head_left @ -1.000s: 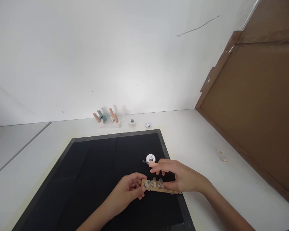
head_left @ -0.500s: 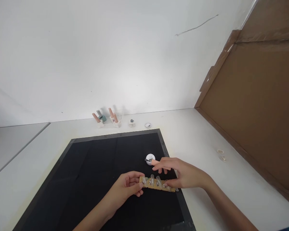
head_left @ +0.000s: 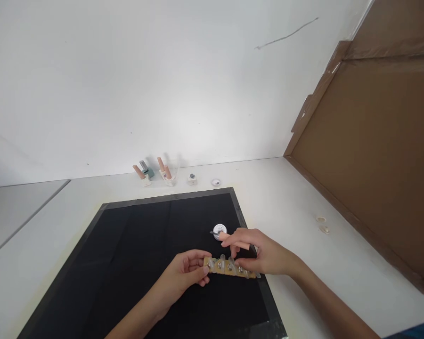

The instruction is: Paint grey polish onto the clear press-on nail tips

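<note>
My left hand pinches the left end of a yellow strip between thumb and fingers, just above the black mat. Several clear false nail tips stand along this strip on small shiny round mounts. Between the fingers of my right hand lies a nail polish brush with a peach cap handle, its dark tip pointing left. Thumb and a fingertip of that hand are at the nail tips right of the strip's middle. Behind the brush sits a small silvery round dish, partly covered by it.
Several nail polish bottles with peach and grey caps stand by the white wall. Beside them are a small open-necked bottle and a round lid. Two small round pieces lie right of the black mat. Cardboard rises at right.
My right thumb has shifted a little left along the strip, and its fingers have drawn in toward the nail tips. My left hand keeps its hold. The whole view has shifted slightly.
</note>
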Action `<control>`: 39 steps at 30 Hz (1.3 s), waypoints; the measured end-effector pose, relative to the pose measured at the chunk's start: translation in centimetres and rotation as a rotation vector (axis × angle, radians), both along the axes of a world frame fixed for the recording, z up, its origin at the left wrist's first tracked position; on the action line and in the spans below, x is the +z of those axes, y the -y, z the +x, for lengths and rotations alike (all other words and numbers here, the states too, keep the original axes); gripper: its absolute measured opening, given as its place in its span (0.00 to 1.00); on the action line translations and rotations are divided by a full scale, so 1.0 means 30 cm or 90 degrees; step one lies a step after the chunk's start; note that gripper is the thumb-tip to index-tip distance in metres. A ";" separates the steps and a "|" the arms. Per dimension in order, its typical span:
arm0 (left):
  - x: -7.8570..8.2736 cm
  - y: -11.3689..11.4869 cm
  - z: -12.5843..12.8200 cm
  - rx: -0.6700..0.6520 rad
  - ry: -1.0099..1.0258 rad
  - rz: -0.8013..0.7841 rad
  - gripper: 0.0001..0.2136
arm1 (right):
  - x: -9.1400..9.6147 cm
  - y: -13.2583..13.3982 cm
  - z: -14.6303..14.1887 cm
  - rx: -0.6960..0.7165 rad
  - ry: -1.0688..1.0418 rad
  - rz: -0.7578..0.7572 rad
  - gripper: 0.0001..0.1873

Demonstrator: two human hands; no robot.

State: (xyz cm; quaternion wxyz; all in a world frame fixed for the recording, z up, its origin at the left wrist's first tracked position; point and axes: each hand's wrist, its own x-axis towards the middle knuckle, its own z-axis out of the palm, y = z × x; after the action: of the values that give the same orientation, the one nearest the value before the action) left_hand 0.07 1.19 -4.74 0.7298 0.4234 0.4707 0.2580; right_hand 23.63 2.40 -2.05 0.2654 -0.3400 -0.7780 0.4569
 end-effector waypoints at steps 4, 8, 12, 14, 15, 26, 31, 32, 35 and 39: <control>0.010 0.002 0.000 -0.001 -0.009 -0.006 0.20 | -0.008 0.004 -0.007 0.010 0.020 -0.010 0.24; 0.019 0.001 0.003 0.004 -0.016 -0.011 0.19 | -0.006 0.003 -0.009 0.016 0.016 -0.032 0.23; 0.014 -0.001 0.006 0.006 -0.012 -0.014 0.18 | -0.002 0.003 -0.011 0.013 0.015 -0.038 0.22; 0.010 -0.001 0.006 0.009 -0.012 -0.014 0.18 | -0.001 0.003 -0.012 0.017 0.011 -0.038 0.22; 0.008 -0.001 0.007 0.010 -0.013 -0.015 0.18 | -0.001 0.003 -0.013 0.020 0.009 -0.037 0.22; 0.011 -0.002 0.011 0.024 -0.012 -0.035 0.19 | 0.007 0.008 -0.022 0.001 0.057 0.039 0.19; 0.009 -0.002 0.010 0.019 -0.019 -0.031 0.19 | 0.007 0.008 -0.022 0.006 0.062 0.035 0.18; 0.008 -0.003 0.009 0.019 -0.020 -0.031 0.19 | 0.006 0.009 -0.022 0.006 0.062 0.035 0.19; 0.002 -0.003 0.005 0.018 -0.012 -0.030 0.19 | 0.005 0.010 -0.020 -0.004 0.053 0.030 0.19; -0.006 -0.002 -0.003 0.014 0.000 -0.028 0.18 | 0.003 0.006 -0.008 -0.058 -0.055 0.005 0.16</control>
State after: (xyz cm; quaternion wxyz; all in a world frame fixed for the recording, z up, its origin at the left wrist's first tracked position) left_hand -0.03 1.24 -4.91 0.7362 0.4023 0.4805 0.2555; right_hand 23.38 2.22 -1.97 0.3208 -0.3541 -0.7513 0.4553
